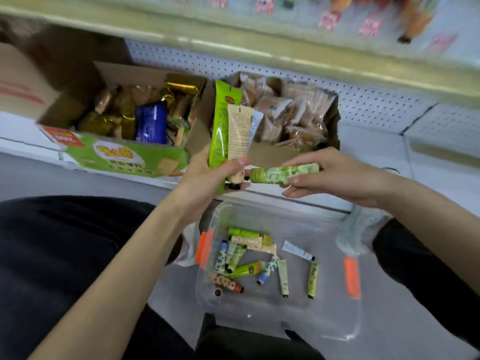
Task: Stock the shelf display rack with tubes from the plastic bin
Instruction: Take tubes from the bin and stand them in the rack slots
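My left hand (207,175) grips a bundle of tubes upright, caps down: a bright green tube (220,126), a cream tube (237,131) and a pale one behind them. My right hand (335,175) holds a green leaf-patterned tube (284,172) sideways, its end close to the left hand's bundle. Below, between my knees, the clear plastic bin (335,320) with orange clips holds several loose tubes (246,258) on its bottom. The shelf board (376,149) lies just beyond my hands.
On the shelf stand an open cardboard box of gold and blue snack packs (140,118) and a second box of wrapped pastries (293,115). A pegboard back panel (363,102) rises behind them. An upper shelf edge (259,45) overhangs, with hanging goods above.
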Available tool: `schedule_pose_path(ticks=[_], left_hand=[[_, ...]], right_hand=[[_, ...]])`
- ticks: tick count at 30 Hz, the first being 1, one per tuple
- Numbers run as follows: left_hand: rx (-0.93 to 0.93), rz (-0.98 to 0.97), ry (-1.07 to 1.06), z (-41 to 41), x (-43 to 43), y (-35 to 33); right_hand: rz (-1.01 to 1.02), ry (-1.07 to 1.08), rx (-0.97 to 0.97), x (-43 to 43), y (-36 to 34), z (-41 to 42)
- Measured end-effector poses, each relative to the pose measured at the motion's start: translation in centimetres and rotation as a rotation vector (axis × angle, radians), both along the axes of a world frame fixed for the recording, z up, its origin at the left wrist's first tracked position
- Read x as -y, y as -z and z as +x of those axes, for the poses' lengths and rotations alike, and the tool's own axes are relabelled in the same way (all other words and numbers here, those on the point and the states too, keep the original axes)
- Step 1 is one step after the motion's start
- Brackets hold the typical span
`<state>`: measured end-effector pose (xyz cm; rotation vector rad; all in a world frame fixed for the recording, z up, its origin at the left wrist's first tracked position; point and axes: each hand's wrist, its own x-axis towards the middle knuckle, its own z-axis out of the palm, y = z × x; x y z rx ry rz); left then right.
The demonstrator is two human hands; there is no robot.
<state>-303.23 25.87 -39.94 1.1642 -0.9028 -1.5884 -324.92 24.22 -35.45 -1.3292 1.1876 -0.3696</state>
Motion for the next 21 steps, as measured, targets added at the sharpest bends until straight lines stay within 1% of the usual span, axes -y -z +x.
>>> schedule_pose_path(ticks=[4, 7, 10, 13, 15, 17, 19, 21], left_hand=[[0.043, -0.118, 0.046, -0.2, 1.1, -4.0], [0.115, -0.219, 0.091, -0.3, 1.8, -6.6], [0.114, -0.27, 0.104, -0.5, 2.6, -8.7], [0.096, -0.307, 0.113, -0.7, 3.7, -10.7], [0.088, -0.322, 0.096, -0.7, 4.6, -11.8], [0.059, -0.31, 0.066, -0.6, 5.4, -12.7], [0.037, -0.305, 0.046, -0.5, 6.1, -13.5], [0.002, -0.313, 0.026, -0.2, 6.8, -14.0]], right_hand=[[-0.205, -0.011, -0.037, 0.2, -5.2, -0.8], [-0.362, 0.03, -0.058, 0.5, -8.4, -0.9], [-0.5, 0.088, -0.077, 1.1, -11.2, -0.9], [-0.651, 0.149, -0.147, 2.2, -13.3, -1.1], [-0.706, 0.209, -0.154, 3.0, -14.5, -1.3], [-0.733, 0.261, -0.116, 3.7, -15.6, -1.2], [-0.744, 0.285, -0.074, 4.5, -16.6, -0.8], [-0.745, 0.29, -0.074, 5.4, -17.4, -0.2]])
